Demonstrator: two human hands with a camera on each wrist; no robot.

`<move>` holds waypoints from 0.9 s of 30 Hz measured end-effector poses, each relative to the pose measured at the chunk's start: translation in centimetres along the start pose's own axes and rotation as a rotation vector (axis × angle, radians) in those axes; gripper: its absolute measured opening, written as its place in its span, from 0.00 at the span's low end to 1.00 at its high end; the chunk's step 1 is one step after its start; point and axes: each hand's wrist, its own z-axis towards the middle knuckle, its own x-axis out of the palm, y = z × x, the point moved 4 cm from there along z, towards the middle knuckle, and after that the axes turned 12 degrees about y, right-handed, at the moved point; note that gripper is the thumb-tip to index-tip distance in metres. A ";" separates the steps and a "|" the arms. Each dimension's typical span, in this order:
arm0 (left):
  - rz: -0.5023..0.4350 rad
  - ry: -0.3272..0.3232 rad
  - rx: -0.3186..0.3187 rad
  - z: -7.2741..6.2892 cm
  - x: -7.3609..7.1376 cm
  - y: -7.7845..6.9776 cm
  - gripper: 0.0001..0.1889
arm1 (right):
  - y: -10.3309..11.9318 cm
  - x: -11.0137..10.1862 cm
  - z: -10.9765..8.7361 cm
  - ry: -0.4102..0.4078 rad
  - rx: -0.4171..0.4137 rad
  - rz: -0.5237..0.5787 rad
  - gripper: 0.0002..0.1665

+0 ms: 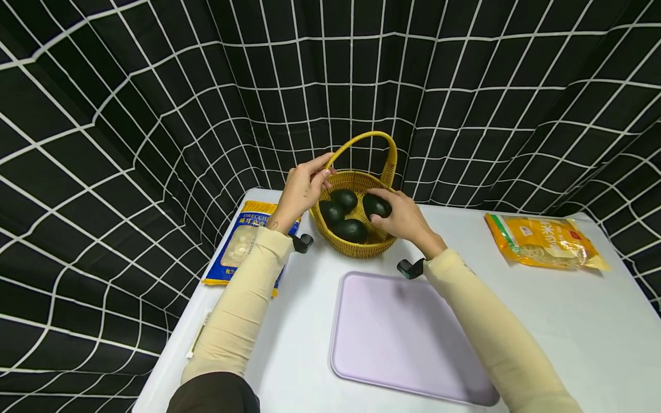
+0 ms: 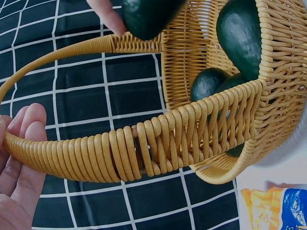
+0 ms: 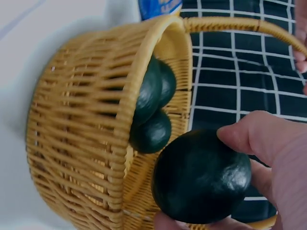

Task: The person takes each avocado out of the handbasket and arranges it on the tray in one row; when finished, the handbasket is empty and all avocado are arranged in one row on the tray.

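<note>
A yellow wicker basket (image 1: 356,248) with a tall arched handle (image 2: 72,155) stands at the back of the table. My left hand (image 1: 302,186) holds the left side of that handle, its fingers passing behind the wicker in the left wrist view. Over the basket's right inner side, my right hand (image 1: 405,218) grips a dark green avocado (image 3: 201,177) between thumb and fingers. Inside the basket lie several more avocados (image 1: 351,230), grouped toward the left. The right wrist view shows the gripped avocado at the basket's mouth, apart from the others.
A lilac tray (image 1: 403,338) lies in front of the basket, partly under my right forearm. To the left is a blue and yellow pasta bag (image 1: 240,244), partly behind my left arm. An orange grain bag (image 1: 547,241) lies at the right. A gridded black curtain (image 1: 330,74) hangs behind.
</note>
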 end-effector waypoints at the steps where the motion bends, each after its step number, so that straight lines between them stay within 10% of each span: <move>1: 0.000 0.001 0.002 0.0 0.0 0.0 0.22 | 0.1 0.0 -0.3 -0.012 -0.002 0.004 0.37; 27: -0.019 -0.003 -0.001 0.1 -0.1 -0.1 0.22 | 3.7 2.9 -7.9 -0.159 -0.088 0.102 0.37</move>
